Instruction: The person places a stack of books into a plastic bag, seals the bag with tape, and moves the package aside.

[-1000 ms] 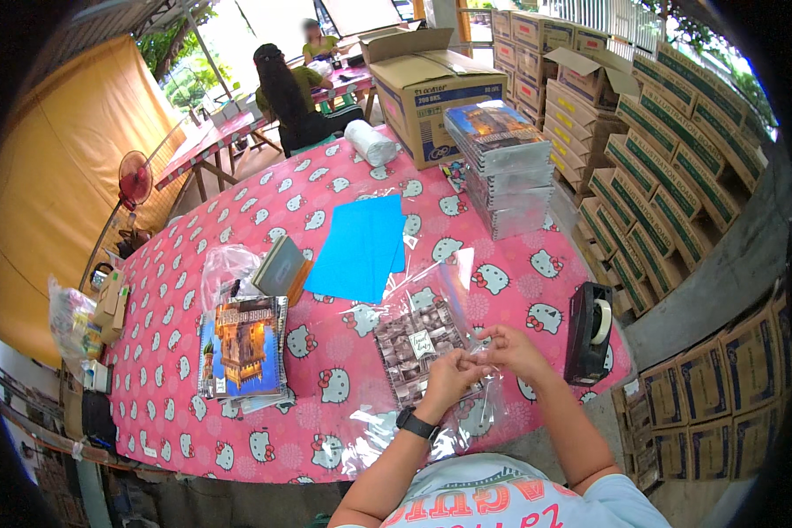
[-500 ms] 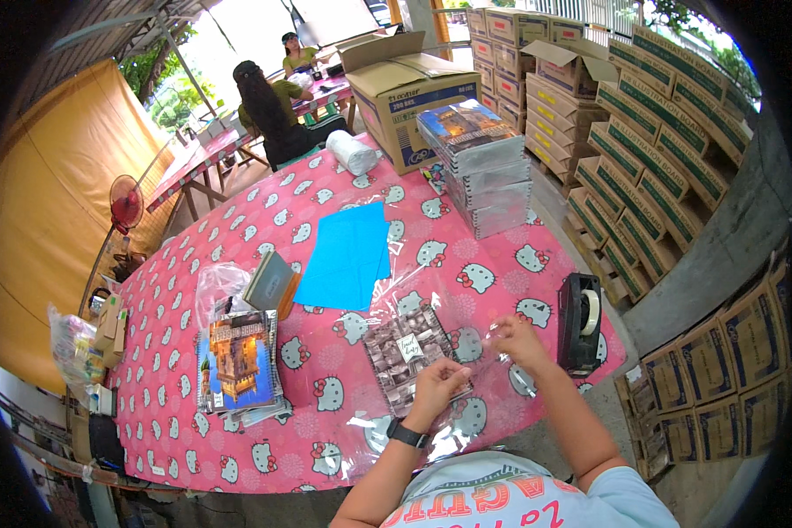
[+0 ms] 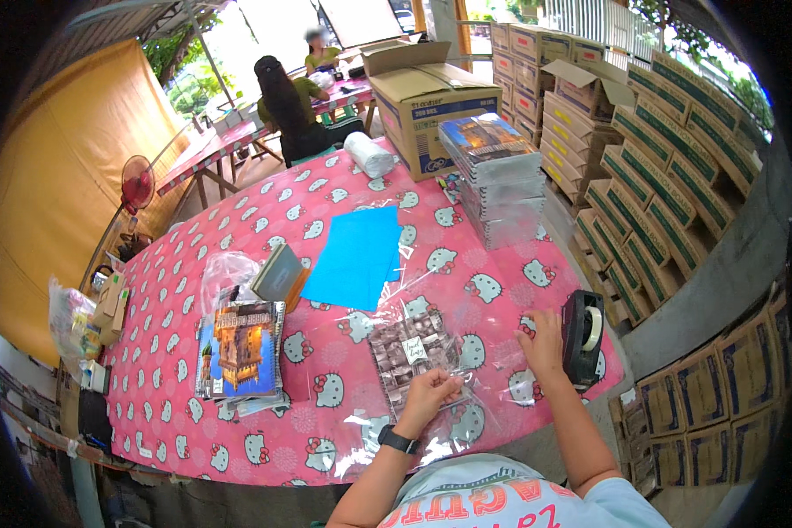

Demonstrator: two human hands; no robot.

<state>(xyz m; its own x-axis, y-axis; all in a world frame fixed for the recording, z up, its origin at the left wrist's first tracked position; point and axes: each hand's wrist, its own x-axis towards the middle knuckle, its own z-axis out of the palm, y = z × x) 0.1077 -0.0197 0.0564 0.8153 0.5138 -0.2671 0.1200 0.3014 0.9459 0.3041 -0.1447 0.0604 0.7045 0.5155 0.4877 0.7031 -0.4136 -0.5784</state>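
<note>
The desk (image 3: 163, 308) wears a pink cloth with cat faces. A gray notebook (image 3: 405, 343) lies near the near edge, right of the middle. The left hand (image 3: 429, 396) covers its near right corner. Its thumb and finger are bent close together, but I cannot tell if this grip pinches anything. A black watch (image 3: 398, 438) is on that wrist.

Clear plastic (image 3: 453, 431) shines around the notebook. It is so see-through that I cannot tell where it stops, or if the notebook is inside it.

The right hand (image 3: 544, 341) is near the right edge, just beside the black tape holder (image 3: 581, 339). Its fingers are a bit bent and point to the far side. The palm is hidden, so I cannot tell if that grip has hold of anything.

Blue sheets (image 3: 352, 255) lie in the middle. Nearer the left edge, a pile of notebooks (image 3: 242, 352) hides most of its lower ones. At the far right corner, a tall stack (image 3: 502, 189) covers part of a big box (image 3: 440, 123).
</note>
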